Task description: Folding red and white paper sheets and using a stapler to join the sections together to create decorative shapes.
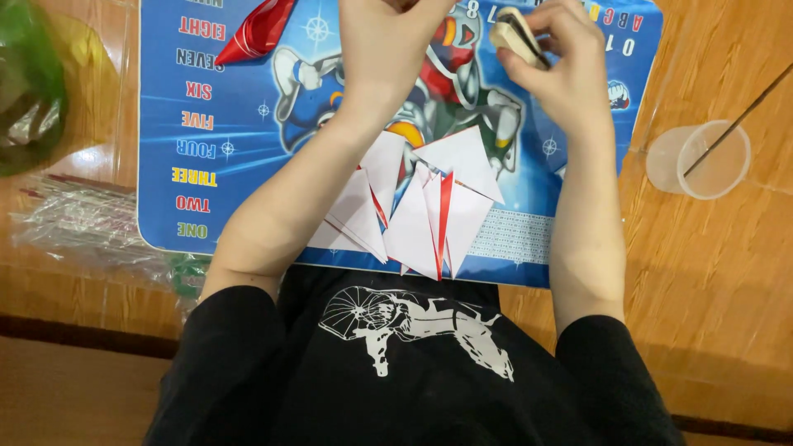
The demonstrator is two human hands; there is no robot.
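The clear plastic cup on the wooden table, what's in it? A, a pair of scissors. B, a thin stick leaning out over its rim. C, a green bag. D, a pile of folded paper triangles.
B: the clear plastic cup holds only a thin stick that slants up out of it past the rim, while the folded paper triangles lie apart on the blue mat.
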